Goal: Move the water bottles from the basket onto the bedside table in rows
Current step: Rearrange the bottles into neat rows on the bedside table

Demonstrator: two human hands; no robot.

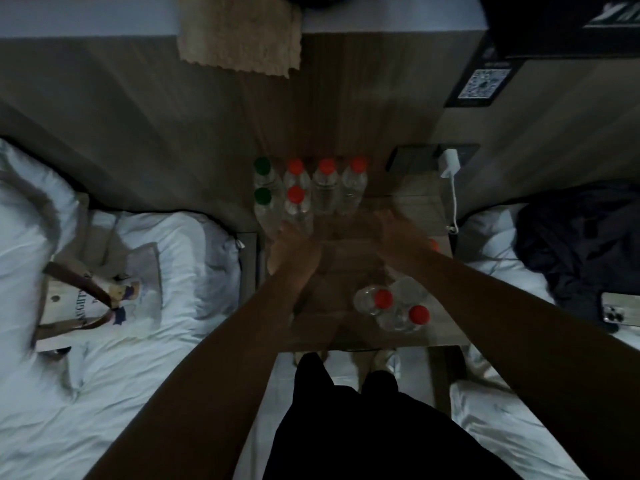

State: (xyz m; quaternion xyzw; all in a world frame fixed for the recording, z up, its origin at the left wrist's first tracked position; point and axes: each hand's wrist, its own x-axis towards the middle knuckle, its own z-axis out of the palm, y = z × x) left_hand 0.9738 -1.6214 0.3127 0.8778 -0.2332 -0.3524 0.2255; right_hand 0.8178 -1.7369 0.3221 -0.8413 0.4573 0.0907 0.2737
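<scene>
Clear water bottles stand in rows at the back of the wooden bedside table. The back row has one green-capped bottle and three red-capped ones. A second row holds a green-capped bottle and a red-capped bottle. My left hand wraps the base of that red-capped bottle. Blurred, my right hand hovers over the table's middle right, with an orange-red cap showing just beside its wrist. More red-capped bottles cluster at the front right. I cannot make out a basket.
White beds flank the table. A printed tote bag lies on the left bed. Dark clothing and a phone lie on the right one. A white charger and its cable hang at the table's back right.
</scene>
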